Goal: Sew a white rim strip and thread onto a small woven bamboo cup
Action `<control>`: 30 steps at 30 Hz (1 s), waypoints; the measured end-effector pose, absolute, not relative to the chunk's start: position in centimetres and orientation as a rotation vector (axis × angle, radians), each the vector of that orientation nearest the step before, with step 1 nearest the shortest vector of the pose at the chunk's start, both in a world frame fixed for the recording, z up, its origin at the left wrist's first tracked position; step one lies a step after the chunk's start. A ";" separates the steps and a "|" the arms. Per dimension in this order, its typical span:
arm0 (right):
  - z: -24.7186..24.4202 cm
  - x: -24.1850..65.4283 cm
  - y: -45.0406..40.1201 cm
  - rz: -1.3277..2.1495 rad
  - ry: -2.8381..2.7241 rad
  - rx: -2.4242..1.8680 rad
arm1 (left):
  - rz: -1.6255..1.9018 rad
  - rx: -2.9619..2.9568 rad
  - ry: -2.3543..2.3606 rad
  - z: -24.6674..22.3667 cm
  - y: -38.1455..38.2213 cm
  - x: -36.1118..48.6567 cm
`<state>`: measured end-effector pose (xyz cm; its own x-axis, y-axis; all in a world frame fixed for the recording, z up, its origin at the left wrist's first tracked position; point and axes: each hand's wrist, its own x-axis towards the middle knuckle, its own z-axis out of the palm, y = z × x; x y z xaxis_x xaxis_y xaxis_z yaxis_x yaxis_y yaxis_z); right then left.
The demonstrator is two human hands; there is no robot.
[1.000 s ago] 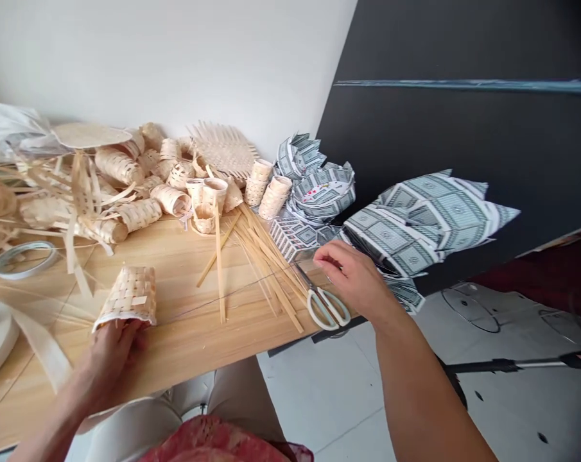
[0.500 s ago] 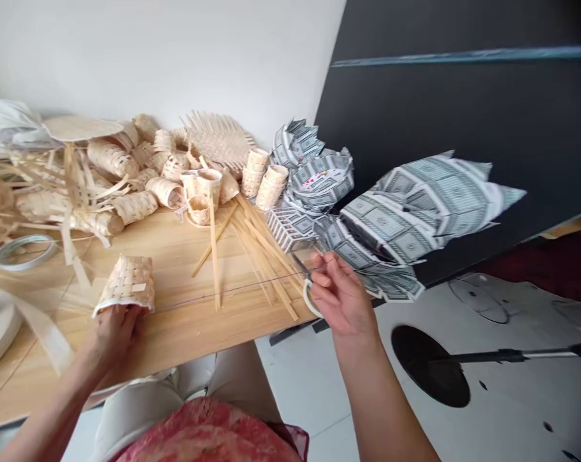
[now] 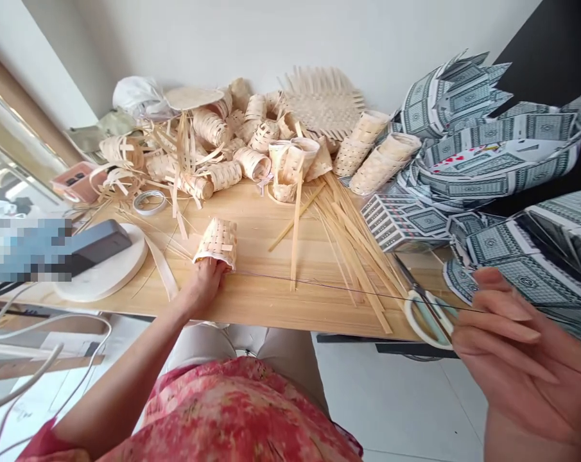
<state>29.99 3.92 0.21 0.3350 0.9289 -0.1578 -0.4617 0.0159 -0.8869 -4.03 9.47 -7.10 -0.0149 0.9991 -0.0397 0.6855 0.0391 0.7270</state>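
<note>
My left hand (image 3: 206,282) grips a small woven basket (image 3: 216,240) by its white-trimmed rim, the fingers partly hidden inside. The basket is upside down, its mouth toward me. A thin dark thread (image 3: 329,284) runs taut from the basket rim across the table to my right hand (image 3: 516,333), whose fingers are curled shut on it. Whether a needle is in those fingers cannot be made out. Scissors with white handles (image 3: 427,314) lie just left of my right hand, near the table's front edge. Flat wooden strips (image 3: 362,256) lie under the thread.
A pile of woven baskets (image 3: 213,125) fills the table's back. Folded playing-card pieces (image 3: 502,173) crowd the right side. A roll of tape (image 3: 149,203), a white ribbon roll (image 3: 92,282) and a dark phone-like device (image 3: 97,244) lie at left. White cables (image 3: 54,321) hang at the lower left.
The view has swung left. My right hand has moved away from the basket to the right and closer to the camera, with more thread stretched out. My left hand still holds the basket.
</note>
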 end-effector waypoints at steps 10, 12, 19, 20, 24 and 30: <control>-0.1 27.9 3.5 0.720 -0.448 -0.980 | 0.818 1.744 1.743 -7.3 9.5 -3.9; -0.1 27.1 3.5 0.689 -0.501 -1.009 | 0.828 1.724 1.722 -7.3 9.5 -4.0; -0.7 27.4 3.6 0.877 -0.593 -1.194 | 1.037 1.283 1.512 -6.7 8.6 -3.5; -0.8 27.4 3.5 0.921 -0.618 -1.253 | 1.061 1.239 1.468 -6.5 8.5 -3.4; -2.0 25.6 3.8 1.086 -0.825 -1.360 | 1.071 1.127 1.332 -6.3 8.2 -3.3; -4.0 17.8 6.6 1.188 -1.438 -1.290 | 1.056 1.072 1.257 -6.5 8.3 -3.8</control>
<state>17.79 6.61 -3.99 -0.1108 0.9938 -0.0027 0.1907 0.0186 -0.9815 -3.84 8.26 -6.49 0.0326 0.9819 -0.1866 -0.0139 0.1872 0.9822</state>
